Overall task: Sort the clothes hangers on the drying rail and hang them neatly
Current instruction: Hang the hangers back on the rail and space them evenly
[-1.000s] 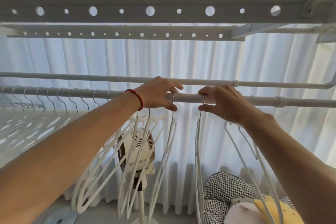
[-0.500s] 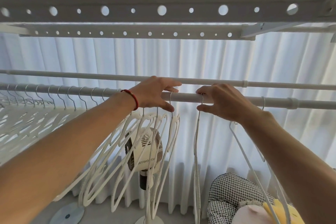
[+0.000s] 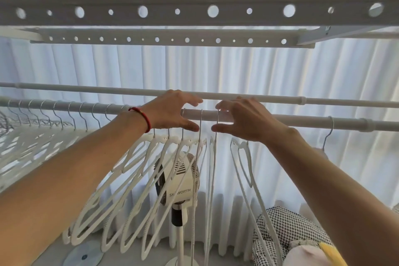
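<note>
The grey drying rail [image 3: 302, 120] runs across the view at hand height. A row of white hangers [image 3: 138, 179] hangs on it at the left, fanned out below my left hand [image 3: 170, 112]. That hand cups the rail with thumb below and fingers above, spread apart, beside one hanger hook [image 3: 200, 119]. A thin white hanger [image 3: 212, 179] hangs edge-on just to the right. Its hook sits at the fingertips of my right hand [image 3: 246, 121], whose thumb and fingers are apart around the rail. Another white hanger [image 3: 244, 168] hangs under my right wrist.
A lone hook [image 3: 328, 134] hangs further right on the rail. A thinner rail [image 3: 86, 90] runs behind, and two perforated bars [image 3: 194, 11] run overhead. A white standing fan [image 3: 183, 179] and a houndstooth cushion [image 3: 287, 229] are below. White curtains fill the background.
My right hand slid the thin hanger left, closing its gap to the group. Both hands have loosened, their thumbs and fingers now apart around the rail.
</note>
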A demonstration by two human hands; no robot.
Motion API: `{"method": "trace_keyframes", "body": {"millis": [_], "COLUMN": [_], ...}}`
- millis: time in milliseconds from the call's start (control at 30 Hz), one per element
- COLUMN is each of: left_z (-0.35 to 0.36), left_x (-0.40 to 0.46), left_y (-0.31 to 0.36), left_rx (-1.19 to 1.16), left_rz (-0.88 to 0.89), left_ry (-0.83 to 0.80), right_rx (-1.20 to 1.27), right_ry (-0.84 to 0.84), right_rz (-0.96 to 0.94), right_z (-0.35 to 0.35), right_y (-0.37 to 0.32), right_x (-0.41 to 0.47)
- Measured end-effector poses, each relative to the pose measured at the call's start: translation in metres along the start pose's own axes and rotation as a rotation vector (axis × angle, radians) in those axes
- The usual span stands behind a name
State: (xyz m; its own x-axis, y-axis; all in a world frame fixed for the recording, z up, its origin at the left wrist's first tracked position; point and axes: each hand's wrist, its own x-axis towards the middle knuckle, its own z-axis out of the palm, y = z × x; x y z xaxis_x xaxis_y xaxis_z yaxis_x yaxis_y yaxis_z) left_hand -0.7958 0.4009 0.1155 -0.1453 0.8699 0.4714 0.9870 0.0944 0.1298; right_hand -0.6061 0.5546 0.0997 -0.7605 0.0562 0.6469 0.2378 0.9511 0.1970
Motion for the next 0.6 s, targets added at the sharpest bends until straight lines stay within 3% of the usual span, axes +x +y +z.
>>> {"method": "trace_keyframes", "body": {"millis": [600], "left_z": [0.016], "left_x": [0.014], "left_y": [0.005], "left_rx": [-0.032], "left_rz": [0.077], "left_ry": [0.004], "right_rx": [-0.008], "right_ry": [-0.092], "right_rz": [0.097], "right_z": [-0.006], "right_y": [0.011], "right_x": [-0.006]}}
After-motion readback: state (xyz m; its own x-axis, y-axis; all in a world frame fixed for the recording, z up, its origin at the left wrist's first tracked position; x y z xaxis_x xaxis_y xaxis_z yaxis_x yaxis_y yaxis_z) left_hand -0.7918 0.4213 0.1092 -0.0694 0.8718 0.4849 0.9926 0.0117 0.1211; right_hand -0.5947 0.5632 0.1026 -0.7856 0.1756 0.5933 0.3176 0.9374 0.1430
